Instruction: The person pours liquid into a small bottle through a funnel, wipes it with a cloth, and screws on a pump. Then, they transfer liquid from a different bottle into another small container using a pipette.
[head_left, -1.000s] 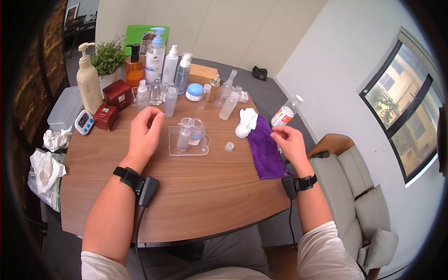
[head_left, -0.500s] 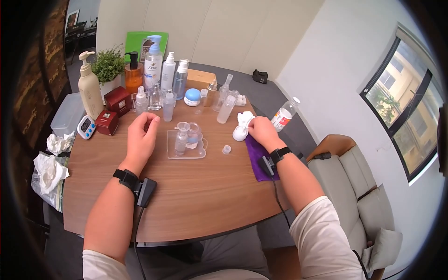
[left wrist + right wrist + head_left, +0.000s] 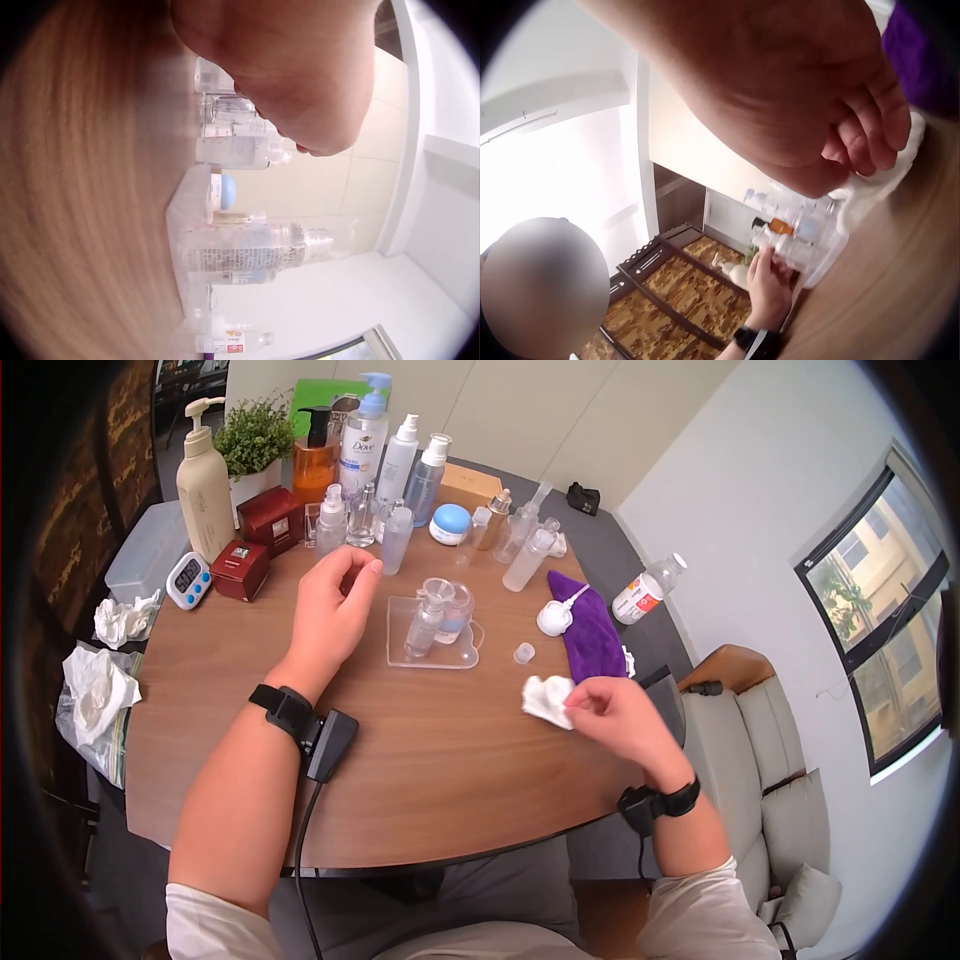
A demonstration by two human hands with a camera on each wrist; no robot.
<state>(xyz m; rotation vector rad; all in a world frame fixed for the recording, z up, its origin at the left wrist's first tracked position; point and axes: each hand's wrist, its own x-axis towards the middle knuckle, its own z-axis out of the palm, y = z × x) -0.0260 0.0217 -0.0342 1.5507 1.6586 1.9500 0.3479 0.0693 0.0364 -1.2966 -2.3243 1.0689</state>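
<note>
In the head view my right hand [image 3: 625, 725] pinches a crumpled white tissue [image 3: 546, 700] low over the table's right part; in the right wrist view the tissue [image 3: 885, 184] hangs under curled fingers. My left hand [image 3: 333, 610] rests on its side left of a clear tray [image 3: 400, 657], fingers loosely curled, holding nothing. On the tray stand a small clear bottle [image 3: 427, 622] with a funnel-like top and a clear jar [image 3: 456, 615]. A small translucent cap [image 3: 524, 653] lies right of the tray. A white round item [image 3: 553, 619] with a thin stem sits beside the purple cloth [image 3: 597, 640].
Pump bottles, including a beige one [image 3: 204, 495], red boxes [image 3: 240, 570], a blue-lidded jar [image 3: 450, 524] and small bottles line the back. A timer [image 3: 188, 580] stands at the left, a labelled bottle [image 3: 645, 592] at the right edge. Crumpled tissues [image 3: 100, 690] lie far left.
My right hand has reached to the white tissue by the purple cloth, gripped it and brought it toward the front of the table, uncovering the white round item. My left hand stays beside the tray.
</note>
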